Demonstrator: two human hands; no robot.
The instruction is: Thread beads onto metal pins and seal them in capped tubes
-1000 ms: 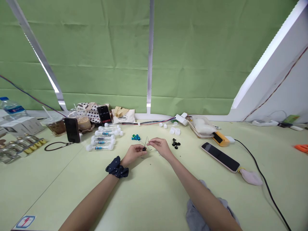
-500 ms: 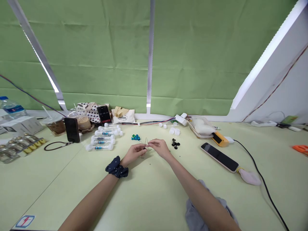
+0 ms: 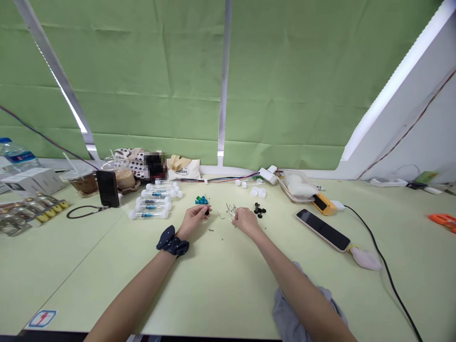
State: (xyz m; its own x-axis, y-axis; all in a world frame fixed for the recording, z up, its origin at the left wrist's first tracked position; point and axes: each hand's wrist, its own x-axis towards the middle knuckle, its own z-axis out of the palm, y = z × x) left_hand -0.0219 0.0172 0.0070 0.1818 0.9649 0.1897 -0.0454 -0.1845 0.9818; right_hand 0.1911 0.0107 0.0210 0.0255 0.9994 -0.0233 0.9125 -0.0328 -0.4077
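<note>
My left hand (image 3: 194, 221), with a dark dotted scrunchie (image 3: 172, 241) on its wrist, pinches a small black round piece (image 3: 207, 212) between thumb and fingers. Just behind those fingertips lies a cluster of blue and green beads (image 3: 201, 200); a fine wire shows beside them. My right hand (image 3: 246, 221) is low on the table with its fingers closed at a loose group of thin metal wires (image 3: 231, 209). A bright wire end sticks out at its fingertips. Right of this hand sit several black round pieces (image 3: 260, 210).
Clear tubes with white caps (image 3: 149, 214) lie at left, near a standing phone (image 3: 107, 189) and drink cups (image 3: 82, 181). Loose white caps (image 3: 258, 192) are behind. At right are a plastic tray (image 3: 297, 186), a yellow device (image 3: 324, 204), another phone (image 3: 323, 230) and a black cable (image 3: 384, 263).
My hands have parted. The left moved a little to the left with the black piece; the right lowered and went right to the metal wires, which now show between the hands.
</note>
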